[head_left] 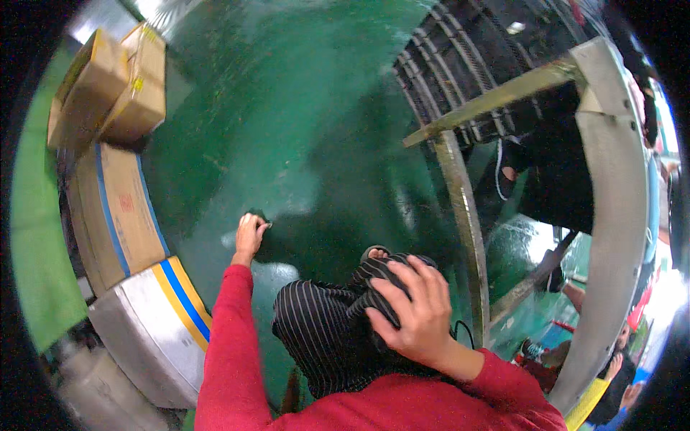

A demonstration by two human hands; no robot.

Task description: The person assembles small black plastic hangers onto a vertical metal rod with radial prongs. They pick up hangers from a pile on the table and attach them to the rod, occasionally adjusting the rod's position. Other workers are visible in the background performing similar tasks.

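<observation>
Stretched out low over the green floor [237, 129], my left hand [249, 235] has its fingers pinched together. Something small and pale shows at its fingertips, too small to name. My right hand [413, 316] rests on my knee, on the dark striped trousers [309, 327], with its fingers spread and nothing in them. One sandalled foot [375, 253] shows just beyond the knee.
Cardboard boxes [129, 208] and a white box with yellow and blue stripes [154, 316] line the left side. A worktable with a pale edge [614, 187] and metal legs [463, 215] stands at the right. Behind it are a dark ribbed stack [460, 65] and other people's legs [573, 293].
</observation>
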